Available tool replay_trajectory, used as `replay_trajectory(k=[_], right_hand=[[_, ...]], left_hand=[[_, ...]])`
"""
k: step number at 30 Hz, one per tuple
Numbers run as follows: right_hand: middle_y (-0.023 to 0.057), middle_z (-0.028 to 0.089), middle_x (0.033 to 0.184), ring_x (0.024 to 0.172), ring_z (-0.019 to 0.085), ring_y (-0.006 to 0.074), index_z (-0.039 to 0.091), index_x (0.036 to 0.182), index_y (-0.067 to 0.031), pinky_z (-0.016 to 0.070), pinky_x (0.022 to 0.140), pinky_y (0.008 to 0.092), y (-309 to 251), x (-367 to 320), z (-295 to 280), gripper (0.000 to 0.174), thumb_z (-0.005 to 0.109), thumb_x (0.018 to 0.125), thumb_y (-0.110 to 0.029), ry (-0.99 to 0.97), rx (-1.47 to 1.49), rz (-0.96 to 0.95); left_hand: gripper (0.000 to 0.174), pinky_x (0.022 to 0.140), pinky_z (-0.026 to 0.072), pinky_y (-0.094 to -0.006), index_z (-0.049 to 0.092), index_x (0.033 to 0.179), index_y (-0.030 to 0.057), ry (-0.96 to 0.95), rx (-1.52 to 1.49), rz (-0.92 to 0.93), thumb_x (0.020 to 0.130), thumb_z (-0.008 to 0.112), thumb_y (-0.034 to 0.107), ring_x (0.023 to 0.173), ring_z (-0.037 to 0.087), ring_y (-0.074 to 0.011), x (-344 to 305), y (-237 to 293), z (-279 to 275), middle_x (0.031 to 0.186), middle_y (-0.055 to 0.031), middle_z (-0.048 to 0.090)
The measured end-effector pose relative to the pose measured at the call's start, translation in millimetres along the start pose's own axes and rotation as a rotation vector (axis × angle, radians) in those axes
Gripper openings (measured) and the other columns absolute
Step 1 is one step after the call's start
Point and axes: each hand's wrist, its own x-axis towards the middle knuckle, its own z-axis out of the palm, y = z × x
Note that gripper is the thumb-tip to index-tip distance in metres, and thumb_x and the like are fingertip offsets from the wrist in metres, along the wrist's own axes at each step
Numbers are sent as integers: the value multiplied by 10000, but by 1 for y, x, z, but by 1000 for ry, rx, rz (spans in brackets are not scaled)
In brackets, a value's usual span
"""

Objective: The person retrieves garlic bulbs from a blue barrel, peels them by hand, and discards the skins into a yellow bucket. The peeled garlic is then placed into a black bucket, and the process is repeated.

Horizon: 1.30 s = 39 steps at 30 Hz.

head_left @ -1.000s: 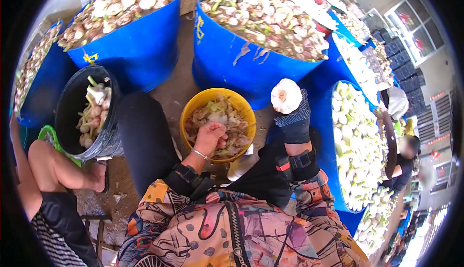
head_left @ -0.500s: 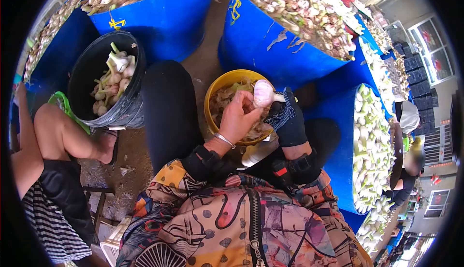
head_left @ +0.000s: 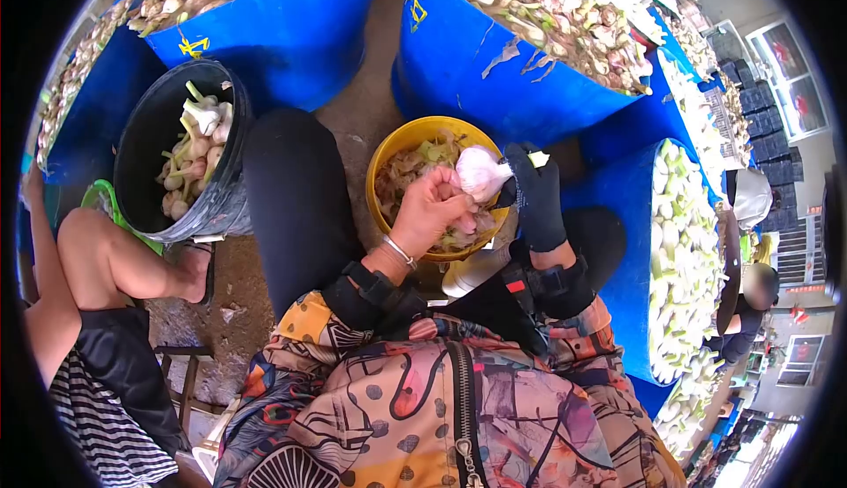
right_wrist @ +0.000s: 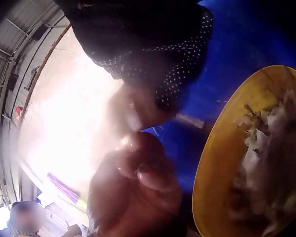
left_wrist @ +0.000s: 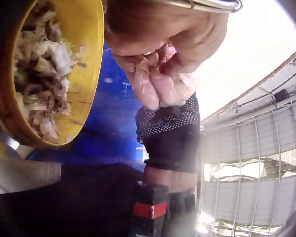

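A pale pink-white garlic bulb with a trimmed green-tipped stem is above the yellow bucket. My right hand, in a black glove with white dots, grips it by the stem, whose cut end pokes out past the fingers. My bare left hand, with a silver bangle, is at the bulb's near side, its thumb and fingers bent and pinching at the skin. In the left wrist view the left fingertips overlap the bulb. Loose peelings fill the bucket beneath.
A black bucket of stemmed garlic stands to the left, beside a seated person's bare leg. Big blue tubs heaped with garlic rise ahead, and another blue tub of trimmed bulbs stands right. Another person is at far right.
The right hand has brought the bulb from the right side in over the yellow bucket. The left hand has come up from the peelings to meet the bulb, which now tilts lower.
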Motion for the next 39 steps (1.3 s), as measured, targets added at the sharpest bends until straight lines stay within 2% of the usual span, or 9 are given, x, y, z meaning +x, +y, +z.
replay_trajectory(k=[5, 9, 14, 17, 21, 26, 29, 32, 39], right_hand=[[-14, 565, 623, 550, 486, 44, 610, 722, -33, 365, 478, 240, 13, 10, -1, 164, 628, 844, -141, 102, -79, -34], [-12, 572, 623, 563, 473, 42, 624, 736, -27, 367, 491, 242, 18, 13, -4, 152, 641, 832, -142, 81, -124, -45], [-9, 567, 627, 561, 471, 44, 611, 737, -18, 372, 493, 246, 14, 6, 0, 161, 629, 838, -141, 25, -228, -12], [-9, 573, 651, 560, 483, 47, 607, 749, -27, 369, 486, 237, 11, 5, 1, 148, 620, 844, -140, -55, -125, -5], [-10, 583, 674, 554, 493, 48, 609, 767, -41, 372, 486, 226, 4, 3, -3, 130, 619, 846, -143, -23, 20, 70], [-14, 584, 672, 556, 501, 45, 611, 769, -48, 382, 489, 225, 6, 3, -3, 128, 621, 847, -150, -23, 68, 83], [-15, 581, 666, 553, 505, 45, 618, 781, -53, 384, 481, 225, 20, 11, -6, 126, 622, 847, -160, 3, -194, -30], [-10, 585, 669, 556, 516, 58, 626, 807, -52, 393, 481, 230, 13, 7, -2, 132, 624, 847, -178, -63, -126, 4], [1, 605, 733, 603, 545, 82, 627, 839, -36, 426, 536, 241, 21, 13, -6, 145, 624, 849, -181, 31, 283, 192]], left_hand=[[91, 581, 544, -284, 481, 943, 25, -7, -93, -65, 859, 517, 20, 610, 616, -150, 1, -3, -4, 792, -96, 621], [103, 573, 544, -285, 483, 940, 29, 14, -115, -161, 879, 521, 102, 613, 622, -160, 0, 6, -2, 792, -100, 626], [115, 556, 540, -295, 494, 924, 22, 43, 64, -179, 880, 504, 127, 563, 607, -167, 0, 6, -3, 769, -115, 623], [99, 533, 543, -290, 506, 905, 16, 1, -60, -194, 867, 527, 105, 538, 603, -151, 0, 6, -9, 734, -109, 622], [98, 524, 546, -286, 511, 897, 13, -73, -213, -171, 858, 541, 98, 530, 602, -145, 1, 2, -12, 723, -103, 623], [128, 503, 529, -277, 506, 905, 14, -19, -240, -164, 876, 511, 138, 511, 590, -148, -1, 8, -3, 706, -101, 619], [160, 489, 512, -283, 509, 890, 15, 19, -93, -173, 895, 473, 171, 510, 574, -155, 0, 9, 2, 709, -107, 615], [138, 490, 511, -272, 508, 887, 17, 18, -47, -175, 885, 491, 154, 500, 569, -144, 2, 8, -3, 702, -99, 613], [26, 479, 495, -249, 521, 819, 31, 69, -78, -159, 835, 510, 49, 491, 560, -137, 7, -3, -2, 682, -84, 601]])
